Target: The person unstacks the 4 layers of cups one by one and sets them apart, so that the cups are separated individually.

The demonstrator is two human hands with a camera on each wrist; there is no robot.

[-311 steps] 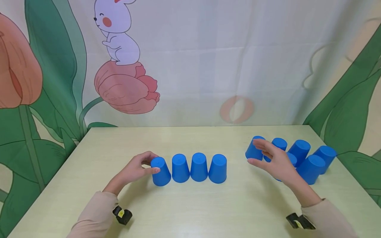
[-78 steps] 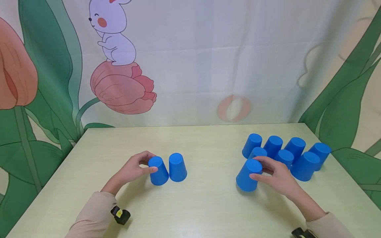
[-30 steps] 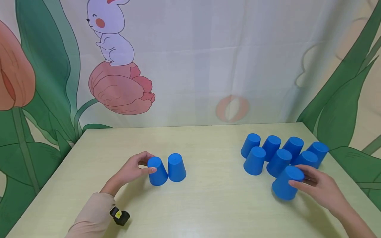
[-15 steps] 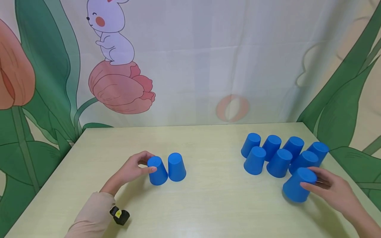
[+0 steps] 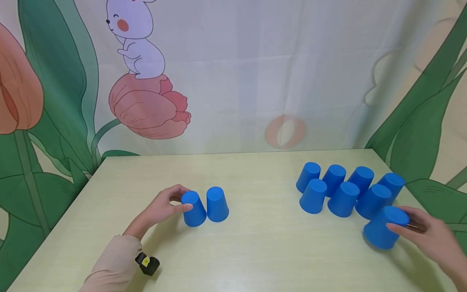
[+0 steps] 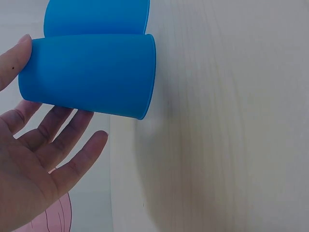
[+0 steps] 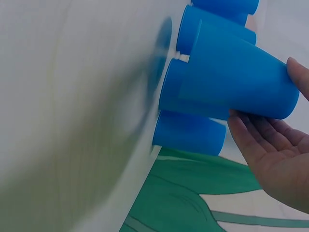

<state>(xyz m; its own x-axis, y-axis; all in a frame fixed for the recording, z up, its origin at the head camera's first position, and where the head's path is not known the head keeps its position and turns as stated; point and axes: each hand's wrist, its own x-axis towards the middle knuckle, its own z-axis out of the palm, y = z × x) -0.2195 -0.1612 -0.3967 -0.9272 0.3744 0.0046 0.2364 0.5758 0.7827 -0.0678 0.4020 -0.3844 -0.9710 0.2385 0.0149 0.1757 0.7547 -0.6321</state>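
My left hand (image 5: 166, 209) holds an upside-down blue plastic cup (image 5: 193, 211) near its base, thumb in front and fingers behind. A second blue cup (image 5: 217, 205) stands right beside it on the right. Over at the right side of the table my right hand (image 5: 428, 235) grips another upside-down blue cup (image 5: 384, 229) between thumb and fingers. In the right wrist view this gripped cup (image 7: 236, 72) is tilted, with its shadow on the tabletop. Other blue cups show behind it.
Several upside-down blue cups, among them a front-left one (image 5: 313, 196), stand in two rows at the back right of the pale wooden table (image 5: 262, 251). A printed curtain (image 5: 226, 81) hangs behind the far edge.
Over the last second my right hand has moved right with its cup, past the front row. Earlier, four cups stood at the left; two stand there now. My left hand has stayed put.
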